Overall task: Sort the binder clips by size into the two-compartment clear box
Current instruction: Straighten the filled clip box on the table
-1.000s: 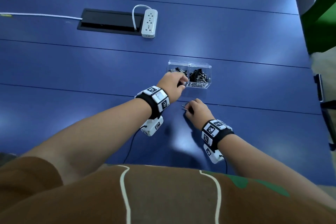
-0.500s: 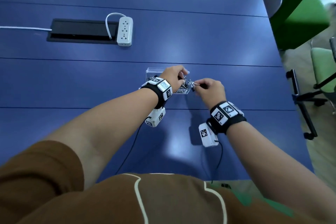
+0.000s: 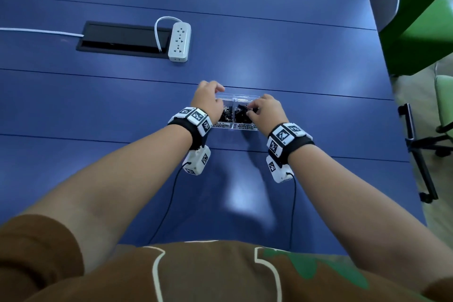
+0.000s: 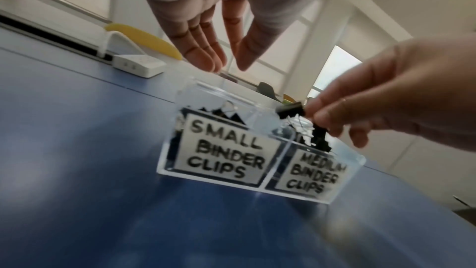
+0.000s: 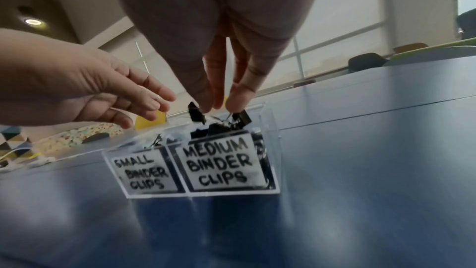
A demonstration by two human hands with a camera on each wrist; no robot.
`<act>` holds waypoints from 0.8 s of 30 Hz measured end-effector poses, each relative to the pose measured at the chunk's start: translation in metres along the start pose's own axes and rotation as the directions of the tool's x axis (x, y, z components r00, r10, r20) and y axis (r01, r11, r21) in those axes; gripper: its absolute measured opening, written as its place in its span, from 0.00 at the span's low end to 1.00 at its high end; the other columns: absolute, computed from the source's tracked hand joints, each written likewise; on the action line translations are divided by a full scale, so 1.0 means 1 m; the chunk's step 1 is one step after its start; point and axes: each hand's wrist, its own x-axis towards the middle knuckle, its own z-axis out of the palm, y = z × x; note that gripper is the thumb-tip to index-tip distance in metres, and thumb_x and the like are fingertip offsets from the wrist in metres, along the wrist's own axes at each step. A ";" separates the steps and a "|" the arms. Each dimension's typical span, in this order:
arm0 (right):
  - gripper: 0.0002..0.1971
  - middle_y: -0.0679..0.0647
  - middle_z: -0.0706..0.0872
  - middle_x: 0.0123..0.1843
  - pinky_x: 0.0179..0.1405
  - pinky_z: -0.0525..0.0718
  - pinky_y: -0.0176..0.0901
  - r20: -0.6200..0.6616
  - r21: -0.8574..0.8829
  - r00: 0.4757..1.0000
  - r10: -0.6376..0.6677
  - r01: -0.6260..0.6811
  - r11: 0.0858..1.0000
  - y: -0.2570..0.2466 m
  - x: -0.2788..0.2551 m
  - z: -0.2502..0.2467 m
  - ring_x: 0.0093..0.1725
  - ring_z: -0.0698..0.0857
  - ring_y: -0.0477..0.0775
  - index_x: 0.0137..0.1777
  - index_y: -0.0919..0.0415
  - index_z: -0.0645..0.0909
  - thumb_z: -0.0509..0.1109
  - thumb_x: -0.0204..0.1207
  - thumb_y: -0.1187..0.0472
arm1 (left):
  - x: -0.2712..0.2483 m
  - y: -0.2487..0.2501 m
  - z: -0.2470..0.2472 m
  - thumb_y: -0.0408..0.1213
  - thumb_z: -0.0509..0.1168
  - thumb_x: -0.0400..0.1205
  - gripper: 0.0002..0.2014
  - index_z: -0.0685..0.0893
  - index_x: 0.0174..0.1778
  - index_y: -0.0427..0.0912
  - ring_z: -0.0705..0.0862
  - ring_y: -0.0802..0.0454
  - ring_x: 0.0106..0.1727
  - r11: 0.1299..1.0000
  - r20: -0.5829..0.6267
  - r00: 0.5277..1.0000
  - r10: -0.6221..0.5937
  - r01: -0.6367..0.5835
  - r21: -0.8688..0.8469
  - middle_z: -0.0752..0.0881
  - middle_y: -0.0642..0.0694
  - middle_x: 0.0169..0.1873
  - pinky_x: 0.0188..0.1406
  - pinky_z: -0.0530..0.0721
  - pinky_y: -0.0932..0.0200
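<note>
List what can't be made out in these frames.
- Clip counts in the clear box: head view, too small, partly under both hands.
- Small compartment contents: left wrist view, label covers most.
- Whether the right hand pinches one black clip or two: right wrist view, fingertips hide the grip.

Both hands (image 3: 266, 111) over box (image 3: 236, 98) — crowded

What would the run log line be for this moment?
right hand: pinches black binder clips over MEDIUM compartment | left hand: open above SMALL compartment | clear box: on blue table
</note>
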 end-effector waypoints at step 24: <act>0.26 0.55 0.82 0.55 0.44 0.82 0.46 0.194 0.653 0.888 0.418 -0.434 0.621 0.021 0.025 -0.010 0.50 0.79 0.53 0.59 0.52 0.83 0.46 0.83 0.42 | 0.023 -0.022 -0.020 0.37 0.50 0.88 0.16 0.73 0.70 0.39 0.81 0.55 0.41 0.865 0.020 0.957 -0.290 0.271 -0.423 0.88 0.46 0.50 0.47 0.82 0.57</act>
